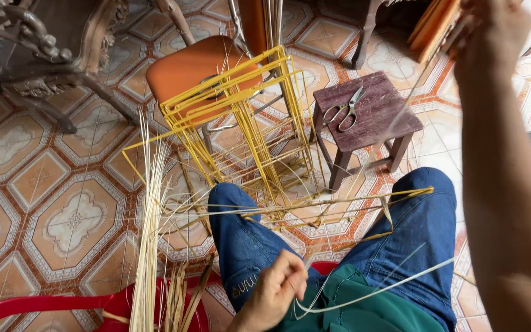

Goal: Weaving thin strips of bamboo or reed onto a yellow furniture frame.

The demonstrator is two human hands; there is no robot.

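My left hand (pixel 273 291) rests on my left thigh near my lap, fingers pinched on a pale flat reed strip (pixel 376 291) that curves across my lap to the right. My right hand (pixel 491 27) is raised high at the top right, arm stretched up, fingers closed on the far end of a thin strand (pixel 408 101) that runs down toward my knees. A long thin frame piece wrapped in yellow strip (pixel 339 200) lies across both knees. Beyond my knees stands a stack of yellow wire frames (pixel 241 123).
A small dark wooden stool (pixel 376 123) with scissors (pixel 346 109) on it stands at right. An orange chair (pixel 185 64) is behind the frames. A bundle of pale reeds (pixel 149 233) lies at left over a red plastic seat (pixel 50 304). Carved wooden furniture (pixel 44 49) is top left. The floor is patterned tile.
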